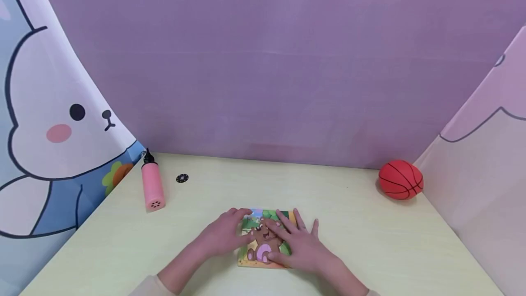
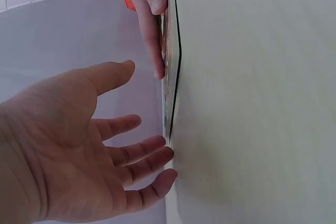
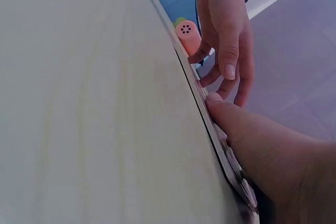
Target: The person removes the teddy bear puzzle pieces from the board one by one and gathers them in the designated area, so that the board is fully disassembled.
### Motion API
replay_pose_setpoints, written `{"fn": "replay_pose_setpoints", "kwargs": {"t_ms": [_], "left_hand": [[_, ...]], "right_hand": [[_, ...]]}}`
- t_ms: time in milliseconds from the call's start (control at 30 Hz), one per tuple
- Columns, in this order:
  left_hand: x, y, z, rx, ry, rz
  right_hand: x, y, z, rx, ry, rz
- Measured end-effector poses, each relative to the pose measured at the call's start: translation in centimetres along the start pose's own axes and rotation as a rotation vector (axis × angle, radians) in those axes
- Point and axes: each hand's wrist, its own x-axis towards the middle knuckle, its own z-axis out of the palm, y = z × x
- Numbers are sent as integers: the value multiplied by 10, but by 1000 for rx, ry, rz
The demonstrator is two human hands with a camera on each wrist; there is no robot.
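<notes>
A flat square board with a brown cartoon bear (image 1: 263, 251) printed on it, perhaps a picture puzzle, lies on the table near the front. My right hand (image 1: 306, 246) rests on its right part with fingers spread. My left hand (image 1: 222, 236) is at its left edge, fingers loosely bent and tips over the picture. In the left wrist view the left hand (image 2: 79, 150) shows an uncurled palm, with its fingertips near the edge of the board (image 2: 172, 66). The right wrist view shows the right thumb (image 3: 231, 114) lying on the board's top; its other fingers are hidden there.
A pink hand pump (image 1: 153, 187) with a black nozzle lies at the back left. Beside it is a small black chip (image 1: 182, 178). A red ball with black basketball lines (image 1: 400, 180) sits at the back right, near the fabric walls.
</notes>
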Motion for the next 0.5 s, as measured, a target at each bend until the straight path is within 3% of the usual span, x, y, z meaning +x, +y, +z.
{"fn": "replay_pose_setpoints", "kwargs": {"t_ms": [500], "left_hand": [[18, -9, 4, -148, 53, -87]], "right_hand": [[-1, 3, 9, -65, -5, -1]]}}
